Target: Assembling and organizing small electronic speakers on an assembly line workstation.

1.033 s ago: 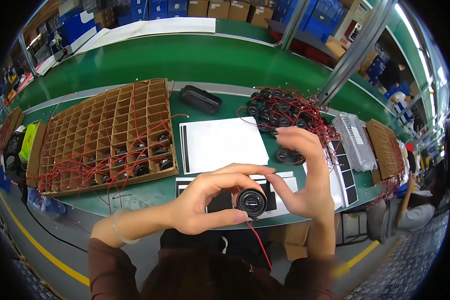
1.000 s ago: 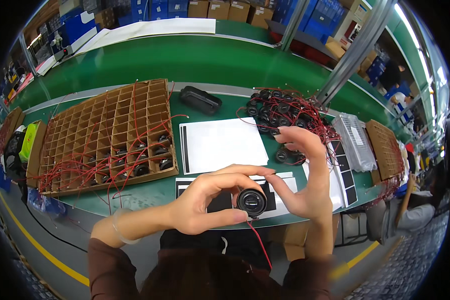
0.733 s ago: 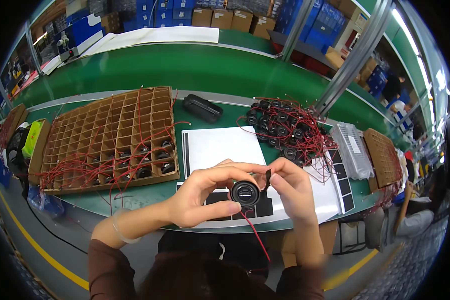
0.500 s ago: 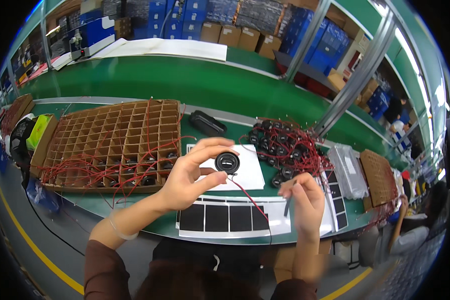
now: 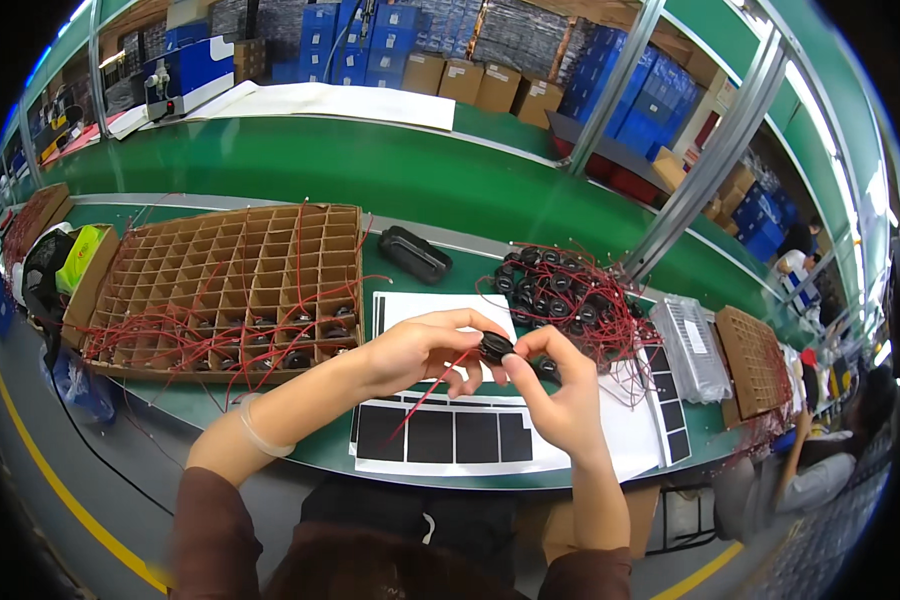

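Observation:
A small round black speaker [image 5: 494,346] is held up over the bench, tilted nearly edge-on, with a red wire [image 5: 425,402] hanging from it down to the left. My left hand [image 5: 425,350] pinches its left side between thumb and fingers. On its right side, the thumb and fingertips of my right hand [image 5: 562,392] press against the rim. Whether a dark strip lies between the right fingertips and the speaker, I cannot tell. Beneath my hands are a white sheet [image 5: 395,312] and a backing sheet with black adhesive squares [image 5: 382,432].
A cardboard divider box [image 5: 220,250] with several wired speakers stands at left. A pile of black speakers with tangled red wires [image 5: 570,295] lies at right, beside a clear plastic tray [image 5: 692,345]. A black case [image 5: 415,254] sits behind. Another person [image 5: 820,470] is at far right.
My right hand has moved up and left to the speaker; the dark strip it held is no longer distinguishable. The speaker has turned from face-on to nearly edge-on, moving slightly right and down.

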Tool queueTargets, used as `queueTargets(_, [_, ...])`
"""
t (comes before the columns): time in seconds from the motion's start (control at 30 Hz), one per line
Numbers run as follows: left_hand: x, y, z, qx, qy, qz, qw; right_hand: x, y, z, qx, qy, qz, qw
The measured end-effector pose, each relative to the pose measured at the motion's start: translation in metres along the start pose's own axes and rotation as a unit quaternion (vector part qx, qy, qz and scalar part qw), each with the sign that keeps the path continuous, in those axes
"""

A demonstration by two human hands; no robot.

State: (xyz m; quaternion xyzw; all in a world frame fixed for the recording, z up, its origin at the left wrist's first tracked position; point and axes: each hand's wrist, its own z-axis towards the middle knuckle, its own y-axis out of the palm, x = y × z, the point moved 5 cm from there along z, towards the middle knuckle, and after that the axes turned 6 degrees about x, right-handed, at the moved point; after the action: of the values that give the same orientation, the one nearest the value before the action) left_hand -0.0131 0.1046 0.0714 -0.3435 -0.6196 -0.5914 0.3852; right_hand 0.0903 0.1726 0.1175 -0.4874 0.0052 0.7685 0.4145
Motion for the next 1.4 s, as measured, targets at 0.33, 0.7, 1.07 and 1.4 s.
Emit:
queueTargets(0.33, [0.003, 0.02, -0.009, 0.056, 0.004, 0.122, 0.991, 0.008, 0.005, 0.007, 0.04, -0.023, -0.058, 0.997])
queueTargets(0.7, [0.009, -0.019, -0.001, 0.151, -0.019, 0.051, 0.987, 0.025, 0.019, 0.02, -0.008, -0.041, -0.068, 0.997])
queueTargets(1.07, [0.032, -0.008, -0.004, 0.06, 0.035, 0.205, 0.976, 0.03, 0.015, 0.024, 0.003, -0.004, -0.003, 1.0])
queueTargets(1.4, [0.066, -0.003, -0.021, 0.126, 0.236, 0.317, 0.91, -0.003, 0.019, 0.051, -0.015, 0.015, 0.132, 0.991])
